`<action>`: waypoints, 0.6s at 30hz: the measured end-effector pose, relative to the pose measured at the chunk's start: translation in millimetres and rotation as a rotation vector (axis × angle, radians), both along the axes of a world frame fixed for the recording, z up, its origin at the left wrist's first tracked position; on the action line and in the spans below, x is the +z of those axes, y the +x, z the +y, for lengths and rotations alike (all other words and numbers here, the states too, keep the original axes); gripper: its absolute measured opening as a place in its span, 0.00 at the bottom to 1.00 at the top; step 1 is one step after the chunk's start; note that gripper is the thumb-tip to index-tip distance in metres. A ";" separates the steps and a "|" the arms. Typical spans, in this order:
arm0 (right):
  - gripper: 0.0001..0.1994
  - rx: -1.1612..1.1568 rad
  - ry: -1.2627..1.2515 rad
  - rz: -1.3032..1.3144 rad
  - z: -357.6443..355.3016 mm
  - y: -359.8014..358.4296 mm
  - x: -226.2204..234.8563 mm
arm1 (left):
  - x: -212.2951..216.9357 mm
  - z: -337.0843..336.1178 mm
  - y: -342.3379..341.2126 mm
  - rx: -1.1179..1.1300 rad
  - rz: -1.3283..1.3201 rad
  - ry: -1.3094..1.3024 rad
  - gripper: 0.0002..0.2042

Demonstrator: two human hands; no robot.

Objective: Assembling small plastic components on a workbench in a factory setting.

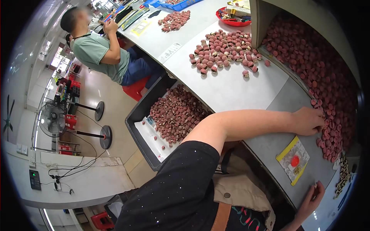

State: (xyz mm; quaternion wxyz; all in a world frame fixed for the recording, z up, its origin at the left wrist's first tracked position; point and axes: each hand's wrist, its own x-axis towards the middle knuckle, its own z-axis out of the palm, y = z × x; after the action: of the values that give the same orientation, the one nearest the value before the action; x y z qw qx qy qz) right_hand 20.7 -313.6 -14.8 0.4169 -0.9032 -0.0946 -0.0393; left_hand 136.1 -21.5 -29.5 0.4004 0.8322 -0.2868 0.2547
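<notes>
My left hand (308, 121) reaches across the grey work surface to the edge of a big heap of small red domed caps (332, 133). Its fingers are curled in among the caps; whatever they pinch is hidden. Lower right, my right hand (313, 200) is closed, with a small pale piece (315, 185) at its fingertips. Between the two hands lies a flat yellow-edged packet (287, 158), with one bright red round piece (295, 161) on it. Small pale-and-dark pieces (342, 175) form a strip beyond the right hand.
Red-and-pale round pieces (225, 52) spread over the white table. Below its edge, a dark bin (144, 148) holds many more. A red tray (233, 23) of odds and ends stands at the back. Another person (100, 50) sits farther left; floor fans (54, 117) stand beyond.
</notes>
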 end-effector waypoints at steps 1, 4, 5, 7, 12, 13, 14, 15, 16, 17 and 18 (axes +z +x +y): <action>0.11 -0.040 -0.024 -0.075 -1.0 -1.6 3.0 | 1.8 -1.7 1.7 -0.008 0.004 -0.005 0.04; 0.13 -0.202 0.007 -0.141 4.7 -3.5 14.1 | 3.9 -5.2 2.0 -0.005 0.028 -0.060 0.04; 0.15 -0.322 0.075 -0.134 11.6 -2.4 18.5 | 7.8 -0.1 -1.7 0.023 0.059 -0.047 0.04; 0.16 -0.311 0.091 -0.112 8.8 0.3 16.8 | 10.9 4.2 -2.5 0.048 0.100 -0.035 0.04; 0.18 -0.411 0.036 -0.103 16.9 3.3 19.9 | 5.9 0.0 6.2 0.033 0.074 -0.093 0.05; 0.18 -0.405 0.033 -0.098 17.2 3.9 19.9 | 3.9 -1.1 6.5 0.039 0.079 -0.097 0.05; 0.18 -0.402 0.013 -0.118 16.7 4.2 19.2 | 2.3 -1.7 7.0 0.039 0.040 -0.084 0.05; 0.18 -0.398 -0.006 -0.138 16.1 4.8 19.0 | 1.2 -1.6 7.8 0.038 -0.001 -0.071 0.06; 0.18 -0.390 -0.007 -0.134 15.1 4.3 19.0 | 0.5 -1.0 7.9 0.046 0.004 -0.072 0.06; 0.18 -0.406 -0.027 -0.123 13.9 3.8 19.2 | 0.3 -0.4 7.8 0.037 -0.005 -0.064 0.06; 0.17 -0.422 -0.046 -0.114 13.5 4.4 19.4 | 0.4 0.1 7.8 0.027 -0.014 -0.056 0.06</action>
State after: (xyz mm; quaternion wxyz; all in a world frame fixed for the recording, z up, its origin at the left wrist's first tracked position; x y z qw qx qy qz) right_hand 25.1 -300.1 4.6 0.3725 -0.9086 0.0724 -0.1745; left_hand 144.0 -21.4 -29.1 0.4180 0.8227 -0.2709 0.2738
